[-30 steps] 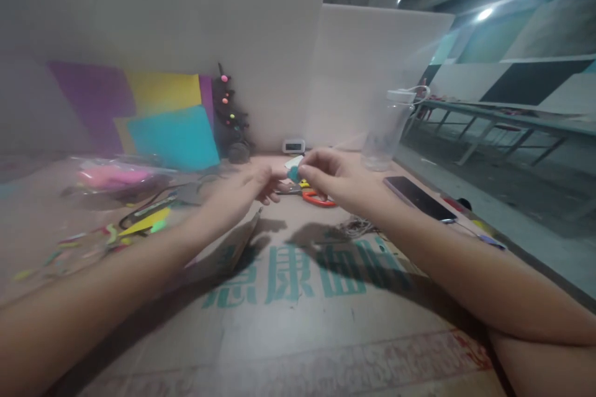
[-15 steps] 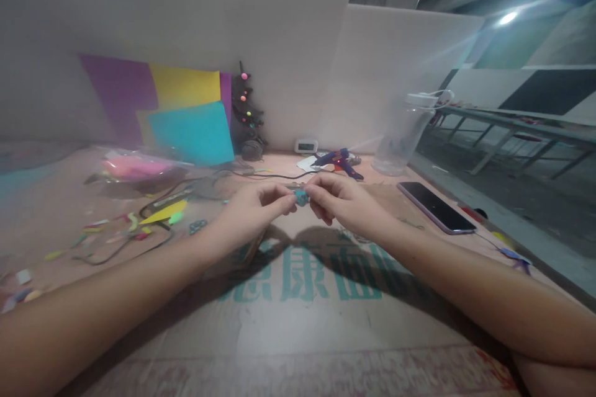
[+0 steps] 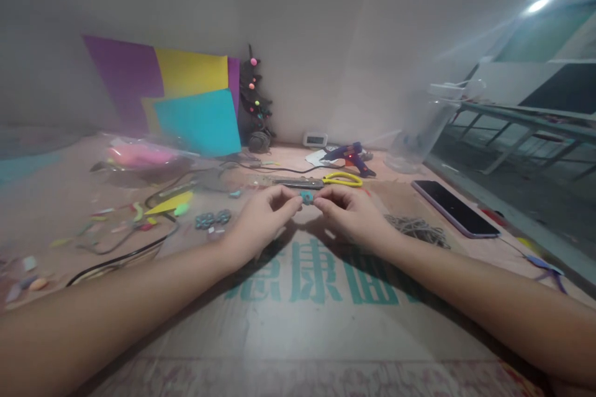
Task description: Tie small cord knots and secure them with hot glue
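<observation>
A small teal piece (image 3: pixel 306 197), its exact kind too small to make out, is held above the table between both hands. My left hand (image 3: pixel 274 214) pinches its left side with thumb and forefinger. On its right side, the fingertips of my right hand (image 3: pixel 342 211) close on it as well. Just beyond the hands lie yellow-handled scissors (image 3: pixel 342 180). Several similar teal-grey clusters (image 3: pixel 213 219) rest on the table left of my left hand. Behind my right wrist is a heap of grey cord (image 3: pixel 416 231).
A purple glue gun (image 3: pixel 349 156) lies at the back near a small white clock (image 3: pixel 315 139). A phone (image 3: pixel 455 208) and a clear bottle (image 3: pixel 412 136) stand to the right. Coloured sheets (image 3: pixel 198 124) lean on the wall beside a decorated little tree (image 3: pixel 256 102). A bag of pink material (image 3: pixel 144 154) lies left.
Both hands have come slightly lower and the teal piece stays between them. The view has shifted, and the scissors, teal clusters and cord heap show more fully.
</observation>
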Demonstrator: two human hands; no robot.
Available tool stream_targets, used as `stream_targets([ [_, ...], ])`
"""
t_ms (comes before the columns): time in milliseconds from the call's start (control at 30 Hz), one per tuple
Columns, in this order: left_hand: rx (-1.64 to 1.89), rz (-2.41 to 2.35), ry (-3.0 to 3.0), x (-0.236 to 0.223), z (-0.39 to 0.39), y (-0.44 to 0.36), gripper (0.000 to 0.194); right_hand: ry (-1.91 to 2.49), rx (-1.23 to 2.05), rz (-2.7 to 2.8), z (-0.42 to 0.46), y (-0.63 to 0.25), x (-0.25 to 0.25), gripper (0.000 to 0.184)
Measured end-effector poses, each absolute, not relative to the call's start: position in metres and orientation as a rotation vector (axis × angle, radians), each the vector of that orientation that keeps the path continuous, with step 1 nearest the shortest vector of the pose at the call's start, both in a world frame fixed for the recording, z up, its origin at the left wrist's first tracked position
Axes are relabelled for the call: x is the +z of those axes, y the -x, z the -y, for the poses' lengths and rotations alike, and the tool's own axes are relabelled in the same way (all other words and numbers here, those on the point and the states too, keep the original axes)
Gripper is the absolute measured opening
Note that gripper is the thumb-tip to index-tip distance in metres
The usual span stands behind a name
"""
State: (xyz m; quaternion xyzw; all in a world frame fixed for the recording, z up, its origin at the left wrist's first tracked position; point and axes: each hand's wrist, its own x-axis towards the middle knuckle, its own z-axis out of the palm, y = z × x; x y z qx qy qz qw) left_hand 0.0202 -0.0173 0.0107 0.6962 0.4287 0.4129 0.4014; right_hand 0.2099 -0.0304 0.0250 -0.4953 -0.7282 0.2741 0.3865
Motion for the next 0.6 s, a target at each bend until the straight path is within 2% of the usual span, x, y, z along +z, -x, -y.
stream_targets([
  [267,0.874,-1.085,-1.795,0.009,0.019,-0.023,0.026,1.197,0.784,1.779,0.031,-0.210,0.014,0.022],
  [433,1.004,-1.075,-1.846,0.009,0.017,-0.023,0.022,1.192,0.897,1.701,0.035,-0.208,0.012,0.030],
  [600,1.013,-1.113,-1.891,0.009,0.019,-0.024,0.022,1.159,1.112,1.601,0.037,-0.201,0.012,0.028],
])
